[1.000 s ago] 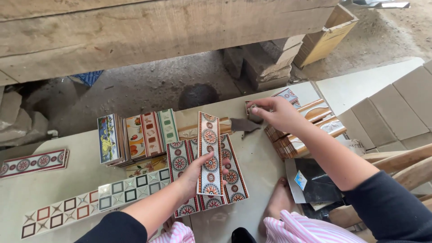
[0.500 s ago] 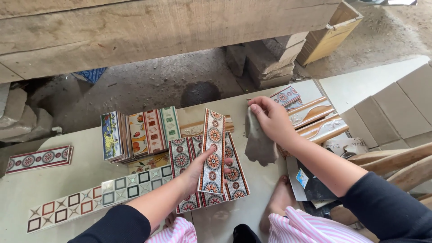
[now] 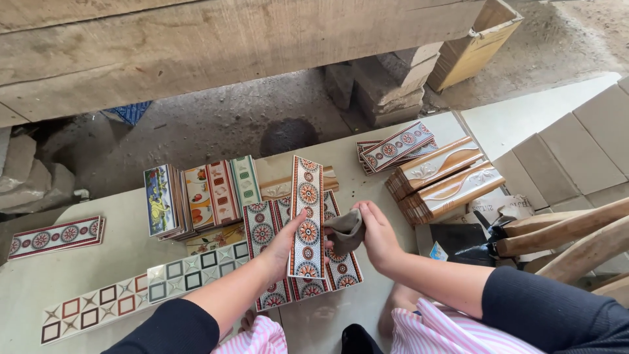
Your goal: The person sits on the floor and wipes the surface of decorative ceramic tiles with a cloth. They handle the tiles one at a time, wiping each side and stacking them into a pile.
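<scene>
My left hand [image 3: 285,248] holds a long border tile [image 3: 306,213] with red and orange circle patterns, tilted up over two similar tiles [image 3: 262,255] lying flat on the pale slab. Just to the right of that tile, my right hand [image 3: 375,235] grips a crumpled grey cloth [image 3: 344,230], which touches the held tile's right edge. Both sleeves are dark.
Stacks of picture tiles [image 3: 196,196] stand on edge to the left. A square-pattern strip [image 3: 141,288] and another circle-pattern tile [image 3: 56,236] lie at far left. Brown-and-white moulded tiles [image 3: 445,180] and a circle-pattern stack [image 3: 396,145] sit right. Wooden handles [image 3: 570,233] lie at right.
My right hand picked the grey cloth up from beside the right-hand stacks and brought it left and toward me, up against the tile in my left hand. The left hand stayed put.
</scene>
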